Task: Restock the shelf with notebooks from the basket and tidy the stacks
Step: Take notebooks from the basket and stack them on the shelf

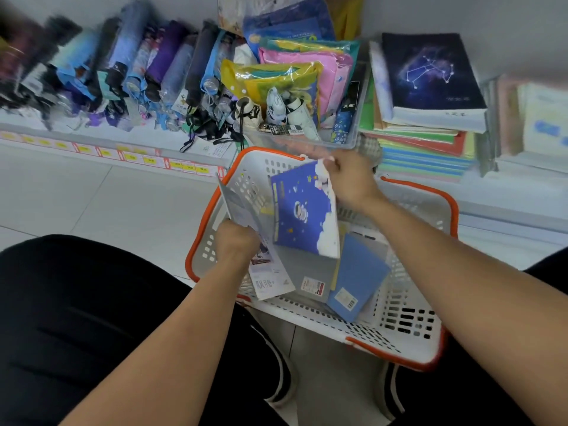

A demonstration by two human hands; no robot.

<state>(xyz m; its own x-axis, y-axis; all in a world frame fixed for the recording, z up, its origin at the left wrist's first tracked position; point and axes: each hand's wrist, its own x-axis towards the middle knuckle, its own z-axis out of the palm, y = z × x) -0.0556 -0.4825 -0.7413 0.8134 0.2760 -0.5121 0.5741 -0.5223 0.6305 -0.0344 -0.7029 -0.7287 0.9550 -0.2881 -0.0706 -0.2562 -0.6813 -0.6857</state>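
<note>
The right hand (347, 176) is closed in a pinch on the top corner of a dark blue illustrated notebook (302, 210), held tilted above the white perforated plastic basket with an orange rim (408, 315). A thin grey booklet (238, 207) is gripped by the curled left hand (236, 244) at the basket's left wall. A pale blue notebook (356, 278) is seen lying inside. On the white shelf (507, 192) beyond, stacked notebooks are topped by a dark constellation-cover notebook (430, 72).

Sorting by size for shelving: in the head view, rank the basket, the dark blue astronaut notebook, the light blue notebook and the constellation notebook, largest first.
1. basket
2. dark blue astronaut notebook and constellation notebook: look alike, and distance differs, so unranked
3. light blue notebook
</note>
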